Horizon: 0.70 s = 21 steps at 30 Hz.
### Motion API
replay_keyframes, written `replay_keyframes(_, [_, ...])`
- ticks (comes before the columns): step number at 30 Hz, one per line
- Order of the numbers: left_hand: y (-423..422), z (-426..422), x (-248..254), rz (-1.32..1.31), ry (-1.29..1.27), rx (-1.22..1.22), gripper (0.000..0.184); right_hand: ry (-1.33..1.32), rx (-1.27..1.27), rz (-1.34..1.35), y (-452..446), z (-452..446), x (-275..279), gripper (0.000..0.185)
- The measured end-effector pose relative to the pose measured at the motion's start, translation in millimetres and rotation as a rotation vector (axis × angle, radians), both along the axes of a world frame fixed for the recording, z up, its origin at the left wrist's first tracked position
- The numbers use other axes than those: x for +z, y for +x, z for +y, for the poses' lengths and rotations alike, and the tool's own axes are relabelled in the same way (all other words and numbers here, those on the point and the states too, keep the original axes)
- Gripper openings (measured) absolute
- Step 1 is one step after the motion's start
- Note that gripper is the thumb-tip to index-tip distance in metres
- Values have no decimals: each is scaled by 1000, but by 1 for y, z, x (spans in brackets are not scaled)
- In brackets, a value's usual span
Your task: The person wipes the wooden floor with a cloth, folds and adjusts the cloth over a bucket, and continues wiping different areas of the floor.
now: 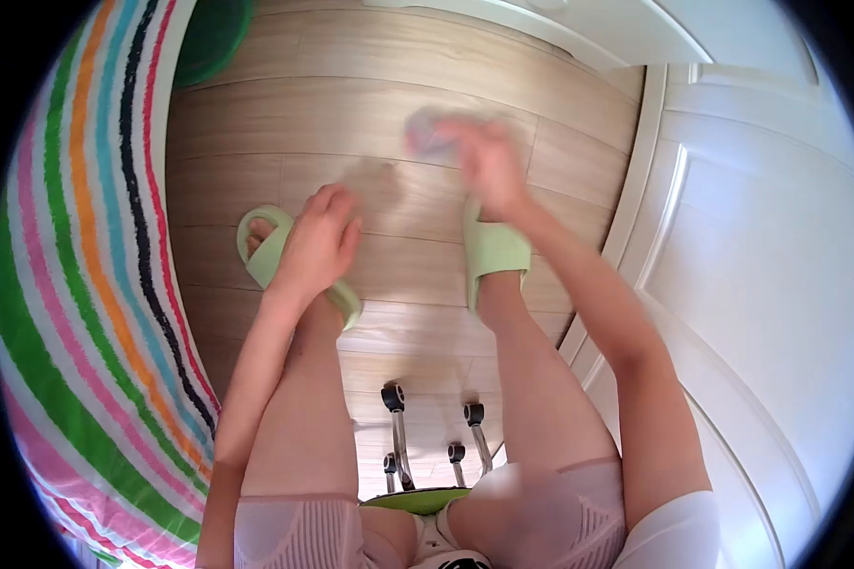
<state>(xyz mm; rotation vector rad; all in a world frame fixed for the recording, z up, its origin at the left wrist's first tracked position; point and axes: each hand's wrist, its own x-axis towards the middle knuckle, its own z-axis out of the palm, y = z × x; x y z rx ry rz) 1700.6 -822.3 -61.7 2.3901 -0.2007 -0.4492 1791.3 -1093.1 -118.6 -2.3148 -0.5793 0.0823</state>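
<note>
My right hand (491, 166) is raised over the floor above the right slipper. It is smeared by motion, with its fingers closed on a small grey thing with pinkish edges (431, 131), too blurred to name. My left hand (321, 242) hangs above the left slipper, palm turned inward. Its fingers are loosely bent, thumb apart from them, and nothing shows in it. On my feet are two light green slippers, the left slipper (270, 258) partly behind my left hand and the right slipper (499, 251) below my right wrist.
A bed with a striped cover (95, 237) runs along the left. A green round basin (213, 38) stands at the upper left. White panelled cabinet doors (731, 237) line the right. Beneath me are the chair's metal legs with black casters (394, 396), on a pale wooden floor (370, 104).
</note>
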Motion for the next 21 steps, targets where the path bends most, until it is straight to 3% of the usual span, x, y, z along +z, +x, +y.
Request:
replay_keyframes(5, [-4, -15, -27, -34, 353, -194, 60, -246, -800, -191, 80, -120, -36, 34])
replay_keyframes(8, [-10, -30, -33, 34, 495, -246, 75, -366, -907, -142, 75, -135, -53, 31])
replay_keyframes(10, [-7, -37, -37, 116, 541, -279, 84, -379, -747, -111, 64, -100, -57, 30])
replay_keyframes(15, [1, -41, -26, 272, 616, -327, 99, -139, -26, -137, -26, 22, -43, 42])
replay_keyframes(17, [7, -42, -22, 331, 625, -343, 103, -160, 108, -143, -60, 47, -45, 44])
replay_keyframes(20, [6, -39, -21, 340, 638, -351, 106, -54, 82, 254, -63, 38, -15, 45])
replay_keyframes(21, [5, -38, -24, 337, 632, -349, 107, 64, 62, 218, -49, 26, -11, 44])
